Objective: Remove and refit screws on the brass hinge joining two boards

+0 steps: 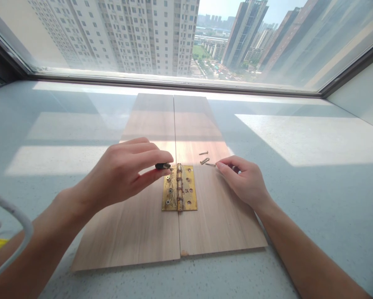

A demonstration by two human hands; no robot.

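One hinge [179,189]: left grip [124,172] clamps one tool [162,166], right grip [247,176] one of four screws [210,165].

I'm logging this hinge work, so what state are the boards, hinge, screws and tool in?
Boards: flat, side by side.
Hinge: opened flat across both boards; left leaf has screws in, holes in right leaf look empty.
Loose screws: lying on the right board.
Held screw: pinched by the right hand.
Dark tool: gripped in the left hand.

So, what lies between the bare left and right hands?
Head view: a stained, golden metal hinge, then small loose metal screws, over pale wooden boards.
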